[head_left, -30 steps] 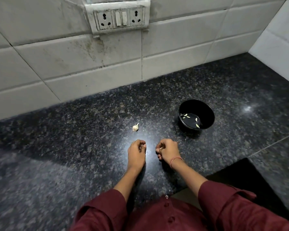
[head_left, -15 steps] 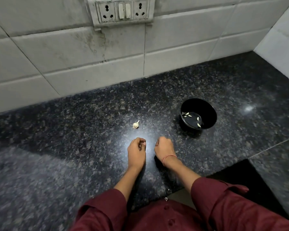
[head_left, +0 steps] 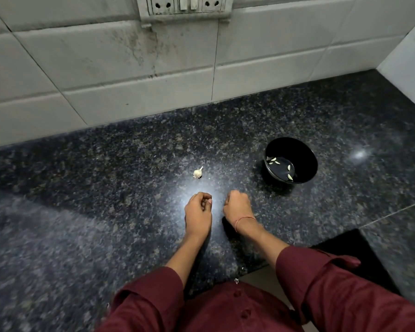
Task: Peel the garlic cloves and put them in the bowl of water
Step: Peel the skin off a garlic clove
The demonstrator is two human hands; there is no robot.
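White garlic (head_left: 198, 173) — beyond the left hand (head_left: 198, 213).

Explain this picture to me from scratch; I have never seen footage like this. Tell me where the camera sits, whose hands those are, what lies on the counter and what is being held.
There is no machine here. A person wears one camera on the head, and it looks down at their own two bare hands. The left hand and the right hand are side by side at a dark stone counter. On the counter lies a small piece of garlic. To its right stands a black bowl of water with several peeled cloves in it. The fingers of both hands are curled inward, so the picture does not show whether either holds a clove.
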